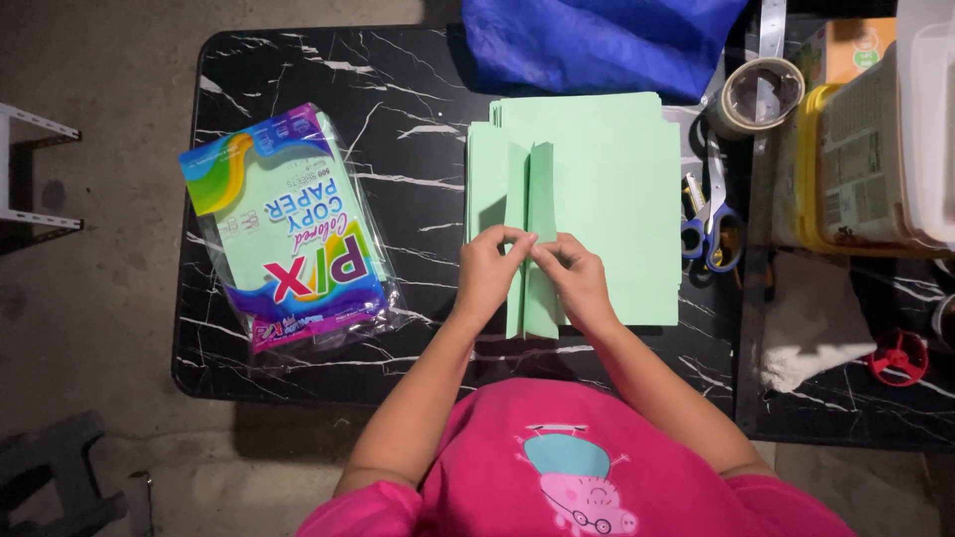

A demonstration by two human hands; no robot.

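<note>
Lay lengthwise away from the body: the folded green paper (537,239), its long axis running from the near table edge toward the blue cloth (597,40), on top of a stack of green sheets (617,199). Met over its near half, at the centre crease: left hand (489,273) and right hand (577,278), fingertips pinching the raised flaps together, neither clearly nearer. Rested well apart to the left: a pack of coloured paper (288,229). Sat to the right: scissors (708,214) and a tape roll (761,94). Hidden under the fingers: the crease itself. Cut off at the frame edge: the plastic tub (865,149).
</note>
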